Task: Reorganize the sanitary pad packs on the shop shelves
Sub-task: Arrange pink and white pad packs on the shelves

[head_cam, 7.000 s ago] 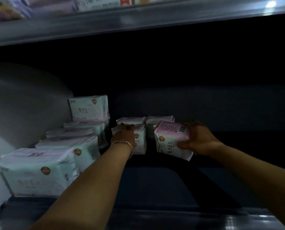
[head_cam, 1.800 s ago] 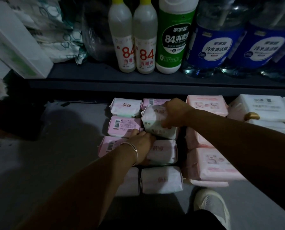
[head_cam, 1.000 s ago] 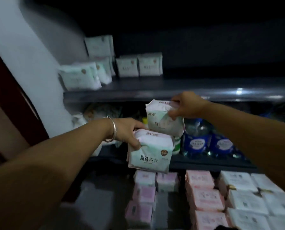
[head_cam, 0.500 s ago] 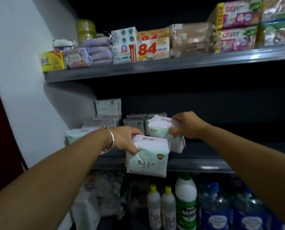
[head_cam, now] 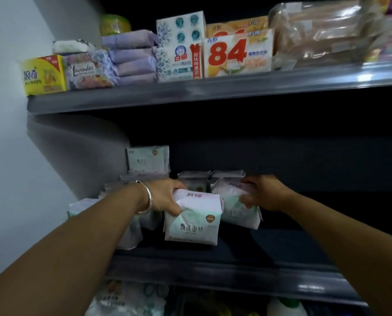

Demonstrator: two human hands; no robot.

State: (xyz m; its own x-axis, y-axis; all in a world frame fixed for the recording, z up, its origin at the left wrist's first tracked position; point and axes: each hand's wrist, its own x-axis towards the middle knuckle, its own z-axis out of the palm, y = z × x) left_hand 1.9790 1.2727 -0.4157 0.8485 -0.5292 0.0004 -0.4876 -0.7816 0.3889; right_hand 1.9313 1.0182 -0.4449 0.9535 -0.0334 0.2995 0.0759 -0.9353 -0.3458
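My left hand, with a silver bangle on the wrist, grips the top left corner of a white and mint pad pack held upright over the dark middle shelf. To its right, my right hand holds a second pad pack, tilted, just in front of two packs standing at the back of the shelf. More mint packs are stacked along the left end of the shelf, partly hidden by my left arm.
The shelf above carries a yellow box, purple packs, and boxes marked 84. A white wall closes the left side. The right part of the middle shelf is dark. Bottles show below.
Both hands lifted the two packs from the floor piles up to the middle shelf and pushed them in toward the back row. The view tilted up from the floor.
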